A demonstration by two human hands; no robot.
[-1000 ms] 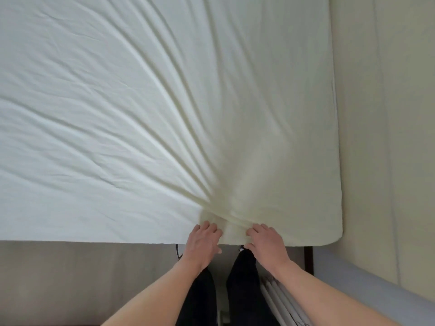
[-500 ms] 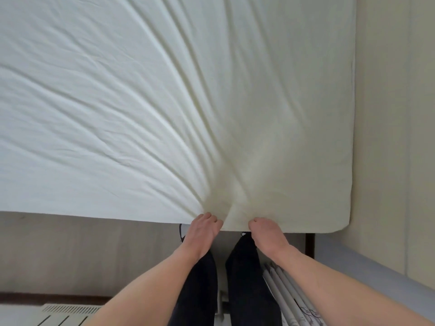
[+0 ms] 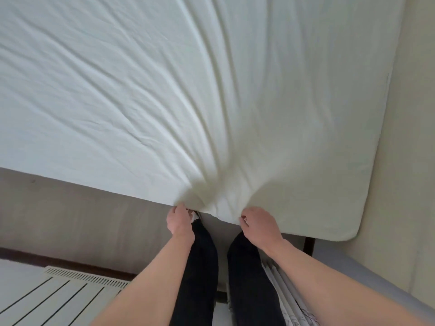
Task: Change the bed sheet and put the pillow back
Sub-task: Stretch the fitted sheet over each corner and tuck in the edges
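Observation:
A white bed sheet [image 3: 164,95] covers the mattress and fills most of the head view. Creases fan out across it from its near edge, where both hands hold it. My left hand [image 3: 179,218] grips the sheet's edge with curled fingers. A little to the right, my right hand [image 3: 259,225] grips the same edge, fingers tucked under the cloth. The sheet bulges between the two hands. No pillow is in view.
A beige wall [image 3: 416,137] runs along the bed's right side. A white radiator [image 3: 61,292] sits at the lower left against a beige wall. My dark-trousered legs [image 3: 202,267] stand at the bed's near edge. A grey surface [image 3: 367,281] lies at lower right.
Both hands have slid back off the top of the sheet to its near edge and now curl around it. The hands have spread further apart and the view has tilted.

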